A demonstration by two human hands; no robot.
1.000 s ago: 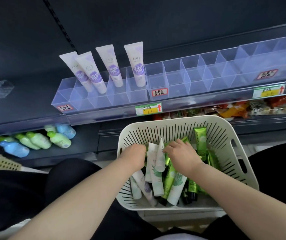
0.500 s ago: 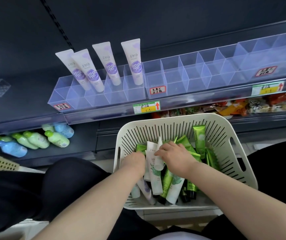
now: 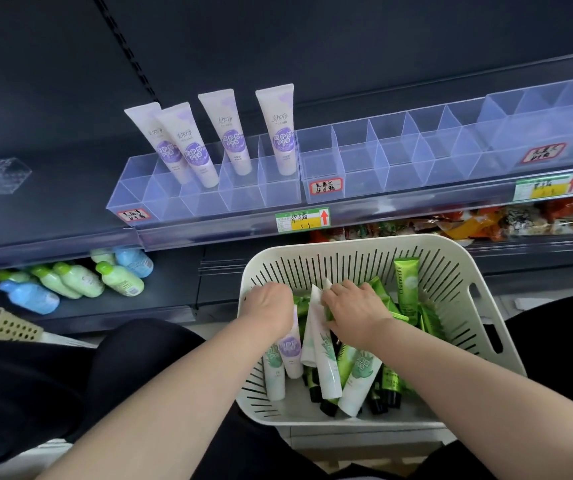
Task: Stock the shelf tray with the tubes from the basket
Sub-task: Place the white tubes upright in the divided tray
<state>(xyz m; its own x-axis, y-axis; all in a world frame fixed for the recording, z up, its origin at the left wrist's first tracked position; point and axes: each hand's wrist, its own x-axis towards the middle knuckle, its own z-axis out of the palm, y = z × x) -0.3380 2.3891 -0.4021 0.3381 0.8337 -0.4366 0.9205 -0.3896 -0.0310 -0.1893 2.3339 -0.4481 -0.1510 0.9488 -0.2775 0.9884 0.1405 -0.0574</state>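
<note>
Plainly, both hands are down in the basket, nearest the camera. The left hand has its fingers curled over the crimped end of the purple-labelled tube, which lies by the basket's left wall. The right hand is knuckles-up, its fingers dug in among the white tubes and green tubes. Whether it pinches one I cannot tell.

These tubes look light, soft-walled and smooth. They should slide past each other easily and dent if squeezed mid-body. The flat crimp, or the stiff shoulder by the cap, is probably the safer hold.

Farther up, the shelf tray carries four purple tubes standing cap-down in its left back compartments, with open compartments in front and to the right.

Against half a second ago, the purple-labelled tube has come up from under the white ones and its label now shows fully. The tray's four tubes stand as they did.
</note>
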